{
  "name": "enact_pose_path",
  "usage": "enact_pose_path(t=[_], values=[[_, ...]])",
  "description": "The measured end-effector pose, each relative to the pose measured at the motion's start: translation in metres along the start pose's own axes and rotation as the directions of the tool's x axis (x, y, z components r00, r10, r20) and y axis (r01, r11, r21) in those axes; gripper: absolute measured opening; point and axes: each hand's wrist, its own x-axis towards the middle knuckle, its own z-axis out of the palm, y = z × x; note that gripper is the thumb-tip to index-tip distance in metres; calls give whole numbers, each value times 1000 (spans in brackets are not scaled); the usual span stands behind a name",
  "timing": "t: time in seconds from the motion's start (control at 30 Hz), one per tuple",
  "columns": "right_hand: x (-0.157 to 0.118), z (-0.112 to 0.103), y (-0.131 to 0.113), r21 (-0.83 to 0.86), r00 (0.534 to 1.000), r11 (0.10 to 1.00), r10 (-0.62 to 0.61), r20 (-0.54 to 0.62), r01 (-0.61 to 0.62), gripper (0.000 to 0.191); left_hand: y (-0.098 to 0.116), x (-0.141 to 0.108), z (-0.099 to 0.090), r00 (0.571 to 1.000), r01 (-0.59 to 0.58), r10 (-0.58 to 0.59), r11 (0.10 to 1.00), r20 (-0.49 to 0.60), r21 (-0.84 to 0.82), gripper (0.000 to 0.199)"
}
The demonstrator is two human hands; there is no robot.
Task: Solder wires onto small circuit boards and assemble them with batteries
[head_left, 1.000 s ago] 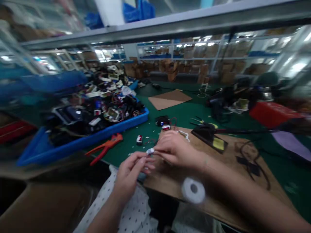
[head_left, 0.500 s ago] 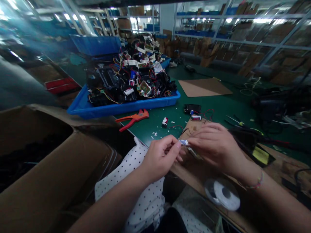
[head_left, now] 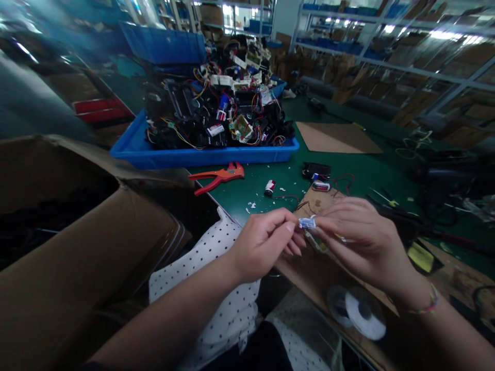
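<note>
A small blue-and-white piece (head_left: pixel 307 222) is pinched at its right end by my right hand (head_left: pixel 358 234), whose fingers are closed on it. My left hand (head_left: pixel 266 242) has thumb and forefinger pressed together at the piece's left end. Just below, a small circuit board (head_left: pixel 317 241) is partly hidden by my right hand. Beyond my hands, a red-and-white cylinder (head_left: pixel 269 188) with a red wire lies on the green table (head_left: pixel 247 188). Another cylinder (head_left: pixel 320 186) rests beside a black housing (head_left: pixel 316 171). A brown board (head_left: pixel 315 201) lies under my hands.
Orange-handled pliers (head_left: pixel 218 178) lie near the table edge. A blue tray (head_left: pixel 209 156) heaped with black parts and wires stands behind them. An open cardboard box (head_left: pixel 88 237) is at the left, a cardboard sheet (head_left: pixel 338 138) at the back, a white roll (head_left: pixel 365 313) at the lower right.
The view has shifted, so the tray and tools sit higher and my hands further right. More of the blue-and-white piece shows between my fingertips.
</note>
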Motion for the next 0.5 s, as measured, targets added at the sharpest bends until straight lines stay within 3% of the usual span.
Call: enact_pose_path(t=[0.13,0.3,0.4,0.5], values=[[1,1,-2,-15,999,999,32,13,-32,21,2,-2,1,999,-42,45,975,-9,220,25],[-1,1,-4,-124,998,992,23,53,-16,20,3,-2,-1,992,-104,128,876,-20,470,21],[-3,0,-5,-145,997,989,4,71,6,20,3,-1,-2,988,-113,150,850,-32,514,18],[-3,0,-8,-94,997,996,9,79,-1,21,3,-1,-3,991,-92,128,879,-47,467,20]])
